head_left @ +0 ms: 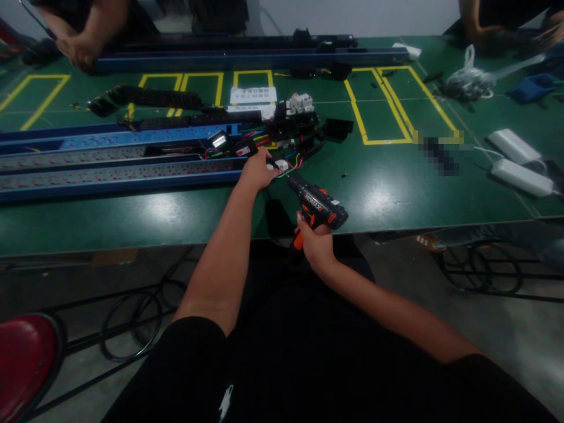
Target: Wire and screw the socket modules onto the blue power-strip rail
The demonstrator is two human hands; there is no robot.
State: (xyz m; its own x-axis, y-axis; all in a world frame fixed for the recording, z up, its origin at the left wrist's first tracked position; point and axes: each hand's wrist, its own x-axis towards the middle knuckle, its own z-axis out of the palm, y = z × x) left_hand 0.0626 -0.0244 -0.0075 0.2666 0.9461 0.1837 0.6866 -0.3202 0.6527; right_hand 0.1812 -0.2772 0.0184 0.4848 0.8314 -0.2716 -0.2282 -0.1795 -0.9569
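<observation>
My right hand (318, 244) is wrapped round the handle of a black and orange cordless drill (318, 202), whose bit points up and left. My left hand (259, 171) is closed at the near end of a long blue rail (189, 176), by a small white part (279, 165) with coloured wires. What its fingers grip is mostly hidden and too small to name. The drill's tip is close to those fingers; whether it touches the part I cannot tell. Black end pieces and loose wires (299, 160) lie just beyond the hand.
More blue rails (251, 57) lie across the back of the green table (176, 226). White connectors (300, 104) and paper labels (252, 95) are mid-table. At right are white power adapters (522, 177) and a plastic bag (469, 82). Other people's arms (88, 35) rest at the far edge.
</observation>
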